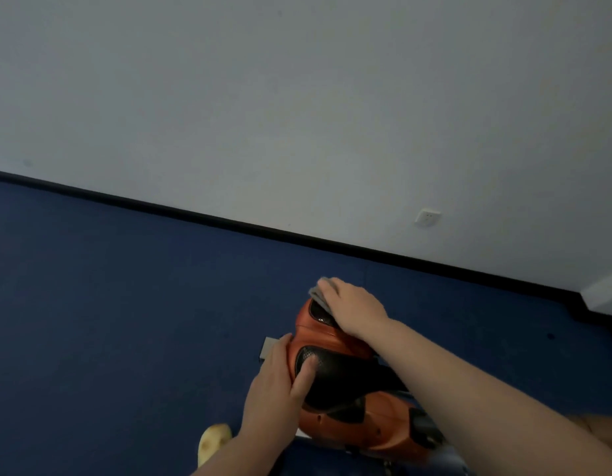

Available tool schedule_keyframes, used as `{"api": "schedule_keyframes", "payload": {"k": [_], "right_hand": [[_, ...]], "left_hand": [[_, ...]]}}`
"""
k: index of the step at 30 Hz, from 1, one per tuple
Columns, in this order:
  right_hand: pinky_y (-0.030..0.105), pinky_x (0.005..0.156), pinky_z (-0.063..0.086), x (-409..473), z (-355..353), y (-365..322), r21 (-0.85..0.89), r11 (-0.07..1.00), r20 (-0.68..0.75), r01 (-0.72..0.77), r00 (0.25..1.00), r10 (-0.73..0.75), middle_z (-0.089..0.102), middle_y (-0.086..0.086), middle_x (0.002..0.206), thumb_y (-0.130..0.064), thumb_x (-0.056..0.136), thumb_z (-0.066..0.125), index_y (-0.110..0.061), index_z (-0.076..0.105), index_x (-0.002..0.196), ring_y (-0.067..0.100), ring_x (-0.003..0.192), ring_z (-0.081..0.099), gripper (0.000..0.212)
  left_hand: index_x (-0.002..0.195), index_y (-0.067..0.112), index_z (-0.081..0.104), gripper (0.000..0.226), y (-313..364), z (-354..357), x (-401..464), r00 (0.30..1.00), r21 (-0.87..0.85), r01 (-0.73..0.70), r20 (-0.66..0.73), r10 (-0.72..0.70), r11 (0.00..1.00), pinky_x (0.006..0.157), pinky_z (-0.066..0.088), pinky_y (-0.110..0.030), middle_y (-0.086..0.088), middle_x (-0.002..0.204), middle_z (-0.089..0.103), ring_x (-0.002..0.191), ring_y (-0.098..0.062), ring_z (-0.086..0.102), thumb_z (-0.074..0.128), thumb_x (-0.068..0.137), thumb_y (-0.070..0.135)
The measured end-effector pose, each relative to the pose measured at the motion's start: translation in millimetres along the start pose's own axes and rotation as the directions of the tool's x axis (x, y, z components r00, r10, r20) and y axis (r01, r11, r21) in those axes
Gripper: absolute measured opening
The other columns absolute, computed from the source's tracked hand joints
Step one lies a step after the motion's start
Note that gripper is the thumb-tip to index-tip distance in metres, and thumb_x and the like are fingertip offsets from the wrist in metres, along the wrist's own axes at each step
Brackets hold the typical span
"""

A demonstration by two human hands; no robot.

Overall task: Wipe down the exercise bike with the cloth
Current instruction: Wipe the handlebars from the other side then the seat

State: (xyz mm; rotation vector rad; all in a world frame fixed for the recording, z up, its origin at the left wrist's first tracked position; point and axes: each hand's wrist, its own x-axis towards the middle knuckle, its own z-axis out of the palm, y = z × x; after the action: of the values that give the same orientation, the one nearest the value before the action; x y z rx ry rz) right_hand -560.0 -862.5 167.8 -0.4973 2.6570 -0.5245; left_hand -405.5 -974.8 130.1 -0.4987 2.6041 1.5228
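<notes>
My right hand presses the cloth on the bike; my left hand steadies it, fingers straight. Next, wipe downward.

A dark blue carpeted floor carries everything here and runs back to a black skirting strip at the foot of the wall. The orange and black exercise bike stands on it. A pale flat piece lies on the carpet just beyond the left hand's fingers. A yellow slipper rests on the floor nearer than those fingers, to their left.
</notes>
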Motion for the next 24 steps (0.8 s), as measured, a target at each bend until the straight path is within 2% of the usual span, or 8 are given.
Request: {"api": "schedule_keyframes", "payload": {"k": [3, 6, 9, 11, 13, 17, 20, 24], "right_hand": [[0.039, 0.094, 0.04, -15, 17, -15, -0.112, 0.992, -0.217, 0.065, 0.972, -0.088, 0.05, -0.005, 0.137, -0.05, 0.101, 0.021, -0.035, 0.045, 0.134, 0.022, 0.123, 0.046, 0.044], [0.039, 0.112, 0.024, -54, 33, 3, -0.223, 0.951, -0.227, 0.214, 0.937, -0.265, 0.021, -0.012, 0.158, -0.057, 0.095, 0.01, -0.041, 0.017, 0.15, 0.015, 0.144, 0.019, 0.058], [0.039, 0.11, 0.03, -74, 26, 39, -0.17, 0.985, -0.199, 0.024, 0.978, -0.058, 0.026, -0.008, 0.157, -0.06, 0.095, 0.008, -0.038, 0.001, 0.153, 0.015, 0.137, 0.035, 0.063], [0.038, 0.099, 0.039, -73, 16, 47, -0.168, 0.975, -0.172, -0.146, 0.978, 0.117, 0.048, -0.001, 0.145, -0.058, 0.098, 0.014, -0.031, 0.015, 0.153, 0.019, 0.122, 0.052, 0.061], [0.039, 0.098, 0.039, -61, 13, 30, -0.113, 0.96, -0.194, -0.256, 0.953, 0.231, 0.053, 0.002, 0.141, -0.055, 0.1, 0.015, -0.029, 0.024, 0.151, 0.024, 0.122, 0.053, 0.058], [0.042, 0.118, 0.009, -65, 39, -24, -0.111, 0.979, -0.329, -0.171, 0.936, 0.127, 0.01, -0.01, 0.162, -0.054, 0.097, 0.009, -0.036, 0.006, 0.153, 0.013, 0.147, 0.01, 0.06], [0.037, 0.116, -0.017, -95, 49, -22, -0.139, 0.99, -0.266, -0.016, 0.964, -0.022, -0.014, -0.02, 0.159, -0.054, 0.093, 0.001, -0.044, -0.008, 0.15, 0.004, 0.144, -0.021, 0.059], [0.031, 0.115, -0.018, -130, 48, 4, -0.009, 0.997, -0.261, -0.079, 0.963, 0.074, -0.016, -0.032, 0.154, -0.059, 0.094, 0.0, -0.056, 0.003, 0.147, -0.007, 0.14, -0.024, 0.053]], "left_hand": [[0.147, 0.036, 0.019, 0.069, 0, -1, 0, 0.999, 0.035, -0.029, -0.021, 0.029, 0.999, 0.09, 0.04, -0.023, 0.025, 0.128, 0.031, 0.11, 0.004, 0.042, 0.032, 0.087, 0.067], [0.149, 0.038, 0.011, 0.079, -5, -7, 4, 0.995, 0.03, -0.094, 0.032, 0.094, 0.995, 0.092, 0.032, -0.017, 0.027, 0.135, 0.024, 0.119, 0.009, 0.033, 0.035, 0.082, 0.072], [0.144, 0.05, 0.0, 0.087, -7, -21, 15, 0.978, 0.046, -0.185, 0.104, 0.18, 0.982, 0.089, 0.03, -0.016, 0.034, 0.134, 0.022, 0.114, 0.021, 0.031, 0.04, 0.073, 0.08], [0.145, 0.053, -0.003, 0.092, -6, -28, 24, 0.953, 0.072, -0.272, 0.156, 0.258, 0.96, 0.096, 0.028, -0.018, 0.043, 0.135, 0.013, 0.116, 0.033, 0.018, 0.047, 0.073, 0.08], [0.145, 0.054, -0.007, 0.096, -3, -34, 35, 0.914, 0.103, -0.365, 0.229, 0.335, 0.926, 0.104, 0.022, -0.018, 0.045, 0.14, 0.003, 0.123, 0.033, 0.006, 0.05, 0.072, 0.077], [0.145, 0.053, -0.011, 0.105, -2, -42, 50, 0.845, 0.079, -0.455, 0.35, 0.403, 0.887, 0.111, 0.019, -0.017, 0.043, 0.147, 0.0, 0.135, 0.021, 0.007, 0.055, 0.068, 0.082], [0.146, 0.053, -0.011, 0.113, -10, -52, 55, 0.789, -0.009, -0.474, 0.439, 0.43, 0.88, 0.112, 0.021, -0.017, 0.041, 0.151, -0.004, 0.139, 0.017, 0.004, 0.063, 0.066, 0.081], [0.143, 0.061, -0.008, 0.113, -14, -65, 68, 0.718, -0.082, -0.507, 0.51, 0.473, 0.858, 0.088, 0.026, 0.008, 0.044, 0.148, -0.002, 0.129, 0.028, 0.012, 0.074, 0.065, 0.072]]}}
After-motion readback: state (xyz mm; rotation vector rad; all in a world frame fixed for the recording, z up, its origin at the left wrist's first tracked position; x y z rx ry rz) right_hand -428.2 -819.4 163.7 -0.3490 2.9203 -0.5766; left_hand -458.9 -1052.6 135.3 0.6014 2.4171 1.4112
